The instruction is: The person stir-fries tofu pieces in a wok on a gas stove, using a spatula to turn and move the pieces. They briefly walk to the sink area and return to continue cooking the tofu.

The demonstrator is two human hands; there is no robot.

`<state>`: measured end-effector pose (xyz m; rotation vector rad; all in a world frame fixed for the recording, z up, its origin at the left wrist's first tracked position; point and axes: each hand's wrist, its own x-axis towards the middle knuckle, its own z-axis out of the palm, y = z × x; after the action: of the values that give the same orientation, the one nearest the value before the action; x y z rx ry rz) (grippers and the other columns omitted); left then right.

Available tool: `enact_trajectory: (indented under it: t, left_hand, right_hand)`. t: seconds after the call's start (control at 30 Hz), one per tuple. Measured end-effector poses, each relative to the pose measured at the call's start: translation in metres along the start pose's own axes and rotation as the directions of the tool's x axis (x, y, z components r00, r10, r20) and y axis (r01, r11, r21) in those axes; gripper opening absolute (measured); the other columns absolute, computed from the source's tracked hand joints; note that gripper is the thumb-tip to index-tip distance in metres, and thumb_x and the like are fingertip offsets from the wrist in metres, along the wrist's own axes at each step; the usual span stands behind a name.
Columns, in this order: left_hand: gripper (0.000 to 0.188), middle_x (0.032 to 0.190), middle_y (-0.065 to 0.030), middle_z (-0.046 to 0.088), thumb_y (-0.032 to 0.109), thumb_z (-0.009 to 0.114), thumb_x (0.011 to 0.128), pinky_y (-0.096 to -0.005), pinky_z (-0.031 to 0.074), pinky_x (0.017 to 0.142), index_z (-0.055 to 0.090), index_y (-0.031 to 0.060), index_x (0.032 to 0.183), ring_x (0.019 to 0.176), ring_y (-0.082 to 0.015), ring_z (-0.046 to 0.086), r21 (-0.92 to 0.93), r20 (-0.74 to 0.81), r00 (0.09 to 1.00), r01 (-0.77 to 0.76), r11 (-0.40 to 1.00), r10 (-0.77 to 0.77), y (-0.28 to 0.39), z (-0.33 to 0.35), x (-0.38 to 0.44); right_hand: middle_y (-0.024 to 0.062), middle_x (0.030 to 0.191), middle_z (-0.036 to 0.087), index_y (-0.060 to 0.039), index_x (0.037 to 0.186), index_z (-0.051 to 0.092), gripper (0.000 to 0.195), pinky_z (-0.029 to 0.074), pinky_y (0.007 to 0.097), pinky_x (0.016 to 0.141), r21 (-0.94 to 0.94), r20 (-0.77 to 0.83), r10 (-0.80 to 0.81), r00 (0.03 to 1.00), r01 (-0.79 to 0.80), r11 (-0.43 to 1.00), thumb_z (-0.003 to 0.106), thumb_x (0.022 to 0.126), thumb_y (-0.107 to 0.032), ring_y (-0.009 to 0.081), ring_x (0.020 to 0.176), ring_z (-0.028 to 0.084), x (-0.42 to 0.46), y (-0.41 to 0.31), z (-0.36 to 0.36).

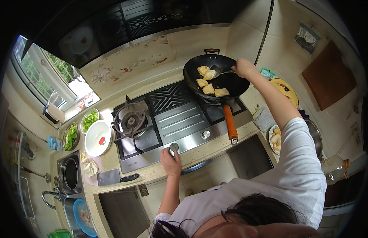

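A black wok (240, 84) with an orange handle sits on the right burner of the gas stove (184, 119). Several browned, pale slices of food (208, 89) lie in it. My right hand (246, 69) grips the handle of a metal spatula or ladle (218, 72), whose head rests among the slices at the wok's upper part. My left hand (171, 160) is at the stove's front edge, its fingers around the left control knob (173, 146). The left burner (131, 120) has no pan on it.
A cleaver (109, 177) lies near the front edge, left of the stove. Beyond it stand a white bowl (91, 142) and bowls of green leaves (90, 120). The sink (60, 166) is at the far left. A plate of food pieces (275, 139) sits by my right arm.
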<state>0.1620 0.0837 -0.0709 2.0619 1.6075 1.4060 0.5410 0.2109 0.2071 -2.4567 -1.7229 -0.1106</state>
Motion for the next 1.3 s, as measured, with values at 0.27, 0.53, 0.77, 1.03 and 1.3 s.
enact_trajectory:
  t: [0.27,0.53,0.77,1.03,1.3]
  left_hand:
    - [0.034,0.102,-0.0213,0.049,0.008,0.061,0.077,-0.0430,0.040,0.081,0.046,-0.0014,0.106,0.094,-0.0381,0.048,-0.008,-0.022,1.000,-0.019,1.000,0.019,0.003,0.003,0.001]
    - [0.036,0.103,-0.0210,0.049,0.009,0.063,0.076,-0.0445,0.039,0.084,0.046,-0.0016,0.106,0.097,-0.0386,0.047,-0.018,0.029,0.998,0.048,0.999,-0.047,0.000,0.002,0.000]
    - [0.035,0.102,-0.0213,0.050,0.010,0.062,0.076,-0.0441,0.039,0.083,0.046,-0.0016,0.106,0.095,-0.0388,0.048,-0.003,-0.002,1.000,-0.005,1.000,0.005,0.001,0.000,0.001]
    - [0.035,0.101,-0.0216,0.050,0.010,0.062,0.076,-0.0443,0.040,0.082,0.046,-0.0016,0.105,0.094,-0.0390,0.048,0.001,-0.024,0.999,-0.023,1.000,0.023,0.001,0.001,0.000]
    - [0.035,0.102,-0.0211,0.049,0.010,0.062,0.076,-0.0441,0.039,0.083,0.046,-0.0013,0.105,0.095,-0.0384,0.048,-0.013,-0.006,1.000,0.009,1.000,-0.009,0.003,0.003,0.001]
  right_hand:
    - [0.0239,0.075,0.063,0.0060,0.075,0.064,0.040,0.050,0.0408,0.063,0.148,0.000,0.035,0.999,-0.034,0.988,0.062,0.081,-0.033,0.0348,0.071,0.063,0.005,0.037,0.028]
    - [0.0029,0.051,0.049,-0.0025,0.075,0.055,0.035,0.025,0.0256,0.031,0.669,0.255,0.175,0.951,-0.304,0.678,0.063,0.084,-0.035,0.0099,0.035,0.037,-0.009,0.055,0.061]
    - [0.0049,0.054,0.054,-0.0015,0.071,0.060,0.037,0.037,0.0294,0.041,0.584,0.018,0.196,0.981,-0.169,0.794,0.064,0.082,-0.036,0.0138,0.042,0.047,0.001,0.058,0.082]
    - [0.0109,0.055,0.058,0.0004,0.067,0.062,0.039,0.045,0.0346,0.051,0.463,-0.237,0.124,0.963,0.000,0.886,0.065,0.080,-0.036,0.0220,0.050,0.056,0.009,0.064,0.092]
    - [0.0071,0.052,0.055,-0.0006,0.066,0.060,0.038,0.039,0.0326,0.043,0.453,-0.214,0.176,0.961,-0.062,0.889,0.064,0.082,-0.035,0.0171,0.043,0.050,0.012,0.076,0.095]
